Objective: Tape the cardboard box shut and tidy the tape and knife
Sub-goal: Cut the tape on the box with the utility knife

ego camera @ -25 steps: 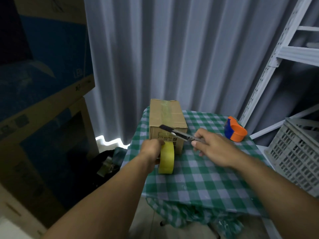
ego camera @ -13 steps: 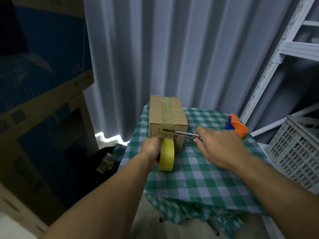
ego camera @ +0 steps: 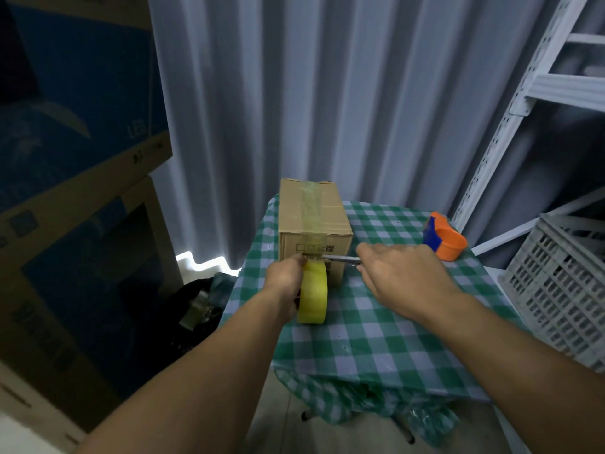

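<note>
A small cardboard box (ego camera: 312, 221) stands on the table with the green checked cloth (ego camera: 370, 326). A strip of clear tape runs along the box top and down its near face. My left hand (ego camera: 285, 283) grips a yellow tape roll (ego camera: 313, 292), held on edge against the box's near face. My right hand (ego camera: 397, 273) holds a utility knife (ego camera: 340, 259). The knife lies level, and its blade tip is at the tape just above the roll.
An orange and blue tape dispenser (ego camera: 445, 240) sits at the table's far right. A white plastic crate (ego camera: 563, 286) and white metal shelving (ego camera: 510, 109) stand to the right. Big cardboard boxes (ego camera: 75, 191) are stacked on the left, a dark bag (ego camera: 199, 306) on the floor.
The knife has swung down from a raised slant over the box to level, its tip now at the tape on the near face. My left hand has kept the roll in place.
</note>
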